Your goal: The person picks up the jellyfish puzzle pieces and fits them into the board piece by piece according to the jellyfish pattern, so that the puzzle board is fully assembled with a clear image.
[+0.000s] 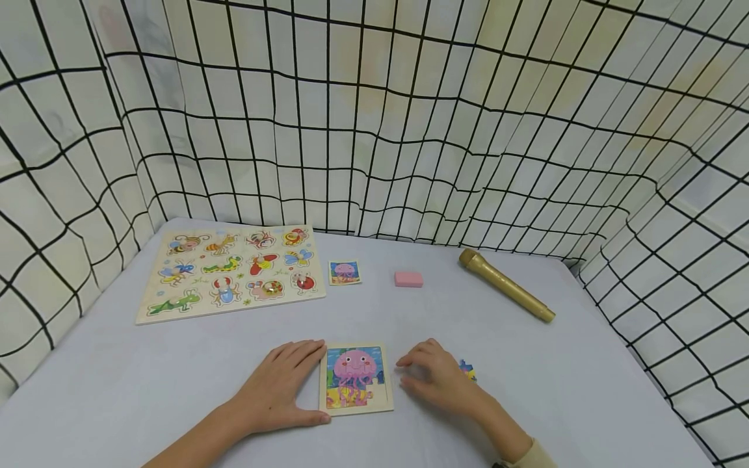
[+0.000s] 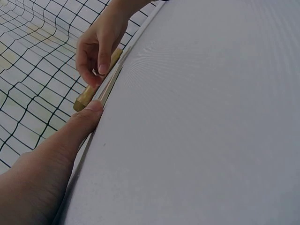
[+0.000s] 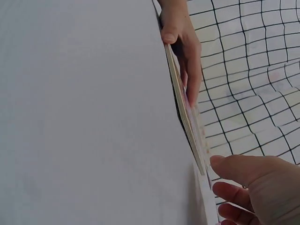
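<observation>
A small wooden jigsaw puzzle (image 1: 355,377) with a pink jellyfish picture lies flat on the table; bare wood shows at its lower right. My left hand (image 1: 281,390) spans its left side, thumb touching the lower left corner and straight fingers at the upper left. Just right of the puzzle hovers my right hand (image 1: 439,380), fingers loosely bent, thumb and forefinger apart with nothing visible between them. Partly hidden behind that hand is a blue and yellow puzzle piece (image 1: 468,370). In the right wrist view the puzzle (image 3: 180,98) appears edge-on.
Behind stand a wooden insect peg board (image 1: 234,266) at the left, a small jellyfish picture card (image 1: 344,272), a pink block (image 1: 408,279) and a gold microphone (image 1: 506,285). Black netting (image 1: 363,117) over white cloth borders the white table (image 1: 573,403).
</observation>
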Tool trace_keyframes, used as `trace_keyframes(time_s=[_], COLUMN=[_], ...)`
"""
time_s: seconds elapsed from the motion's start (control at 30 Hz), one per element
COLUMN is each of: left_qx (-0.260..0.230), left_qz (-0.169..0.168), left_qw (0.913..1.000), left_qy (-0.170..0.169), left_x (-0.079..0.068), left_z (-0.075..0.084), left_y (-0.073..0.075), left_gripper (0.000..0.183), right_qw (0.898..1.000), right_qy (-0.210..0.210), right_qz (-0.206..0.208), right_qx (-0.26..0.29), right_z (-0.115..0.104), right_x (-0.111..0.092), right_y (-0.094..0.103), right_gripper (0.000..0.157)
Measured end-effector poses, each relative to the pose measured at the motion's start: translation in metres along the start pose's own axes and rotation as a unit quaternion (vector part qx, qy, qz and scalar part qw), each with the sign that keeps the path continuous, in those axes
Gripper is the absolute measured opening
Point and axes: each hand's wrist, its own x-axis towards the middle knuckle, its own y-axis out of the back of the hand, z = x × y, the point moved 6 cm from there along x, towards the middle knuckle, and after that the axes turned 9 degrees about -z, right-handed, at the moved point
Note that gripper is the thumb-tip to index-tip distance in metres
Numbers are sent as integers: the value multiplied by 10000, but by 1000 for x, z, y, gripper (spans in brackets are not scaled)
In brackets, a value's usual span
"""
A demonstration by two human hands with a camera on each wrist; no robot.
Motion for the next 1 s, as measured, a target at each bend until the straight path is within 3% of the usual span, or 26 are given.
trace_keyframes(time_s=[0.23, 0.43, 1.0], left_qx=[-14, -2, -11], left_qz=[-20, -99, -177], left_qw=[10000, 9999, 9997], left_qy=[23, 83, 138], left_x=[0, 1, 0], left_z=[0, -1, -1], left_y=[-2, -1, 0], left_gripper=[101, 102, 102], right_qw=[9970, 9926, 9839], right_qy=[-685, -1168, -1560], right_qz=[223, 311, 599], right_qx=[-275, -132, -633], right_z=[22, 38, 65], right_x=[-23, -45, -75], right_y=[16, 26, 39], right_gripper=[26, 30, 33])
